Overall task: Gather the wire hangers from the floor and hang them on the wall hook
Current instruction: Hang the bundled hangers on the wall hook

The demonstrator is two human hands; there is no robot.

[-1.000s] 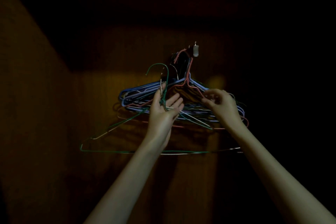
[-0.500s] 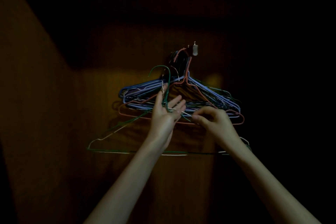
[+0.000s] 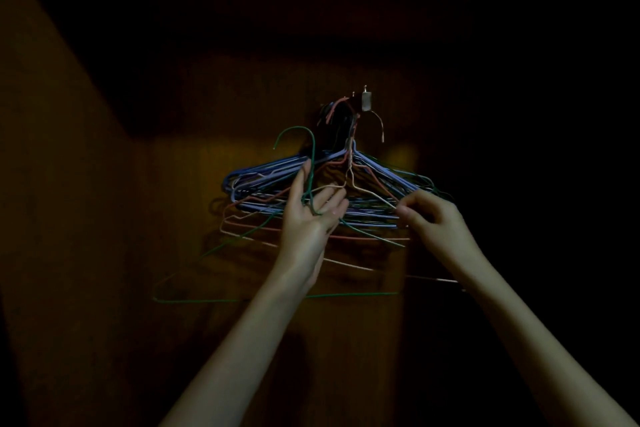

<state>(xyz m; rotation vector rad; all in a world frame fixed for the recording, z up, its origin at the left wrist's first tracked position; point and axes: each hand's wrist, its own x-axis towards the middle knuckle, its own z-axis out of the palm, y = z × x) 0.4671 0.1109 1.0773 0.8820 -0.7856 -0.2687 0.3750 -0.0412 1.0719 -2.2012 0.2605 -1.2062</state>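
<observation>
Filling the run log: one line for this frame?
left hand: holds green wire hanger, off hook | right hand: pinches cream wire hanger | bundle of coloured wire hangers: on metal wall hook

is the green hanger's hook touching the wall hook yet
Apart. The head view shows the green hanger with its hook curve free in the air, left of and below the wall hook, its neck held in the left hand.

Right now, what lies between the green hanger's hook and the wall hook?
In the head view, between the green hanger and the wall hook sit the bunched hooks of the hung hangers.
</observation>
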